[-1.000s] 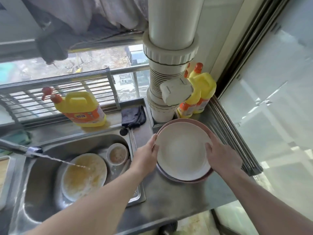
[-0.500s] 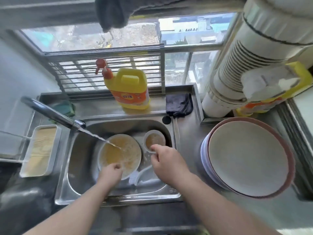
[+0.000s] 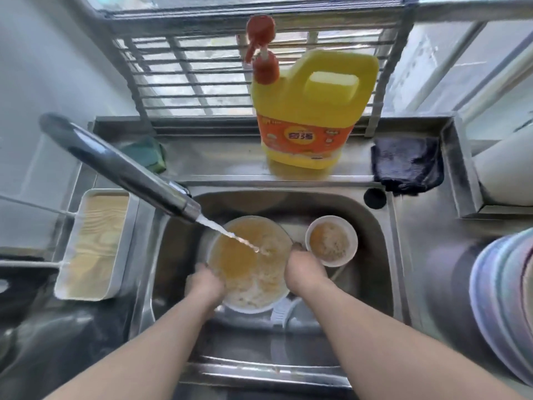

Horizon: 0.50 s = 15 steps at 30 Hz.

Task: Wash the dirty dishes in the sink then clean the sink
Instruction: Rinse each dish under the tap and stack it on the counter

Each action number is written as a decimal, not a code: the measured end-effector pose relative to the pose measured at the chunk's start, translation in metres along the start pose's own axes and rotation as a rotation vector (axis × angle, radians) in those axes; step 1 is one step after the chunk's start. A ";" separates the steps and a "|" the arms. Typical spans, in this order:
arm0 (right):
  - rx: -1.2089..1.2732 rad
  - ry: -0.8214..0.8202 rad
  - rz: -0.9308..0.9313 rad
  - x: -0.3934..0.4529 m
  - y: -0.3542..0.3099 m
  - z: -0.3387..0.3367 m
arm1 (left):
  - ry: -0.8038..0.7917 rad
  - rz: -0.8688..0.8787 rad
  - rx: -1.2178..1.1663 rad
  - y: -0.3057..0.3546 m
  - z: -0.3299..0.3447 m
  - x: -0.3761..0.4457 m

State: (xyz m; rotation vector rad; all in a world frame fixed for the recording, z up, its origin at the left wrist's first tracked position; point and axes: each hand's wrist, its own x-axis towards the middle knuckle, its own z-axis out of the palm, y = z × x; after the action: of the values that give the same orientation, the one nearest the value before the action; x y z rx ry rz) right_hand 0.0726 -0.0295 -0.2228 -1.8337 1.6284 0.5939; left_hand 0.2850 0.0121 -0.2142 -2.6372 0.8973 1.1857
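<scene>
— Where is the dirty plate (image 3: 251,272) sitting relative to the person's hands?

— It is lying in the middle of the steel sink (image 3: 372,226), and the two hands are flanking it. The left hand (image 3: 205,285) is gripping the plate's near-left rim, and the right hand (image 3: 306,271) is gripping its right rim, fingers curling over the edge. Both forearms are reaching in from the near side of the basin.

— Is water running?

— Yes. The faucet (image 3: 121,168) is angling in from the upper left, and its stream is landing on the plate between the two hands, in a pool of yellowish-brown residue.

— What else is lying in the basin?

— A small bowl (image 3: 331,241) holding the same residue is sitting just beside the right hand, toward the back right. A white brush (image 3: 281,311) is poking out from under the plate's near edge.

— And around the basin?

— A yellow detergent jug (image 3: 308,111) with a red pump is standing on the back ledge, a dark cloth (image 3: 408,164) is lying to its right, and a green sponge (image 3: 147,153) is lying to its left. A white tray (image 3: 95,246) is resting left of the sink, and a stack of plates (image 3: 504,307) is sitting on the desk at the right.
</scene>
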 end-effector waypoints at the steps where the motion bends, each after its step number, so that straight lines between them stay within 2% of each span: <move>1: -0.047 0.023 -0.012 0.002 -0.001 0.001 | -0.003 -0.020 -0.011 -0.001 0.001 0.002; 4: -0.013 0.030 0.017 0.002 -0.001 0.001 | -0.016 -0.065 -0.030 -0.006 0.000 0.007; 10: 0.480 -0.062 0.217 -0.013 0.005 -0.016 | -0.084 -0.050 -0.194 -0.016 -0.006 0.002; 13: 0.689 -0.081 0.303 -0.029 0.008 -0.031 | -0.160 -0.192 -0.447 -0.014 -0.018 -0.017; 15: 0.942 -0.094 0.407 -0.043 0.013 -0.040 | -0.306 -0.332 -0.656 -0.009 -0.033 -0.037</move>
State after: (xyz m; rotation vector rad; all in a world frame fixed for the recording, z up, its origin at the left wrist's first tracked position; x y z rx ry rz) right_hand 0.0509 -0.0277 -0.1667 -0.7910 1.7842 0.0204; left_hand 0.2922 0.0257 -0.1666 -2.7533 -0.0041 1.9575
